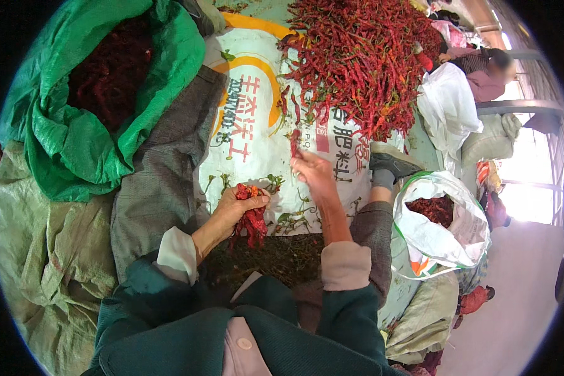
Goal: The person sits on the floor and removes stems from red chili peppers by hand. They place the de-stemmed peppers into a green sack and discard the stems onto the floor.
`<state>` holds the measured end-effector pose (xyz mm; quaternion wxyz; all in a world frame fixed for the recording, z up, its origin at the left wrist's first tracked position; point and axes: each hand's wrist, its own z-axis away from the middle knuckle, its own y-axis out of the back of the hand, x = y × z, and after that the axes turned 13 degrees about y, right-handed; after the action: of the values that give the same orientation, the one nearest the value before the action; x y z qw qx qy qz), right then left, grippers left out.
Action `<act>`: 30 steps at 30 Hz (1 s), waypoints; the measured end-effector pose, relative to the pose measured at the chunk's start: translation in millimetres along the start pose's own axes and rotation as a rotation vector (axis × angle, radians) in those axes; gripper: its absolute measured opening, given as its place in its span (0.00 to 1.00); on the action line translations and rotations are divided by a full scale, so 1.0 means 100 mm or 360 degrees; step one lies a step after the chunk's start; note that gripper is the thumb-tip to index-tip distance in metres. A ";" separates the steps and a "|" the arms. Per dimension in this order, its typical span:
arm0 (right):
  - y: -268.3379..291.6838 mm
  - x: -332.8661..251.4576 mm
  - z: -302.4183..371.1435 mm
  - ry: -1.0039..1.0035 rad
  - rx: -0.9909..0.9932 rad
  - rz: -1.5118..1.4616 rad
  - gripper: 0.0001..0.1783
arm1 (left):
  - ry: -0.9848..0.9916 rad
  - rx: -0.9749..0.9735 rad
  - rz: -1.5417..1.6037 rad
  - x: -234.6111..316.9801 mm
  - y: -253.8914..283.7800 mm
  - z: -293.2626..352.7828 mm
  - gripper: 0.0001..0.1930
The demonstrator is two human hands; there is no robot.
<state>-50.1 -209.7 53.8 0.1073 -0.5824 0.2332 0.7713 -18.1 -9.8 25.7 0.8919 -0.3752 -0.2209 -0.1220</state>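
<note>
My left hand (241, 203) is closed round a bunch of red chili peppers (254, 227), whose tips hang below the fingers. Up and to the right, my right hand (316, 174) is slightly blurred, its fingers pinched together at the lower end of one red chili pepper (295, 143). Both hands are above a flattened white printed sack (222, 156) spread between my legs. Green stems (291, 220) are scattered over its near part. Beyond my right hand rises a big heap of red chili peppers (363, 56), with a few loose ones at its left edge.
A green sack (175, 56) of dark red chilies stands open at the left, beside a tan woven sack (50, 244). On the right are an open white sack (476, 219) of chilies and another white bag (448, 106). A person (485, 72) sits beyond the heap.
</note>
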 end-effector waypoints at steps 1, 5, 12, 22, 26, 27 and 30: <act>-0.04 0.01 0.08 0.0003 -0.0047 -0.0072 0.23 | 0.0005 -0.0002 0.0009 0.02 -0.02 0.02 0.07; -0.23 -0.05 0.29 -0.0059 -0.0213 -0.0102 0.14 | 0.0048 0.0008 0.0034 0.08 -0.06 0.08 0.08; -0.39 0.00 0.47 0.0031 -0.0216 -0.0217 0.09 | 0.0097 0.0063 -0.0022 -0.01 0.01 0.04 0.06; -0.37 -0.17 0.74 -0.0044 -0.0056 -0.0515 0.10 | 0.0058 0.0117 0.0177 0.03 -0.02 0.07 0.06; -0.21 -0.24 0.74 0.0034 0.0033 -0.0340 0.09 | -0.0151 0.0012 -0.0304 -0.04 -0.09 0.11 0.08; -0.17 -0.17 0.71 0.0043 0.0014 -0.0264 0.09 | -0.0184 -0.0009 -0.0260 -0.02 -0.07 0.10 0.10; -0.13 -0.01 0.77 0.0055 -0.0112 0.0001 0.10 | -0.0136 -0.0074 0.0004 0.02 -0.05 0.08 0.18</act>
<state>-109.6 -160.5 68.0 0.0825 -0.5991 0.2078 0.7688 -21.0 -8.1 34.6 0.8729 -0.4010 -0.2556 -0.1098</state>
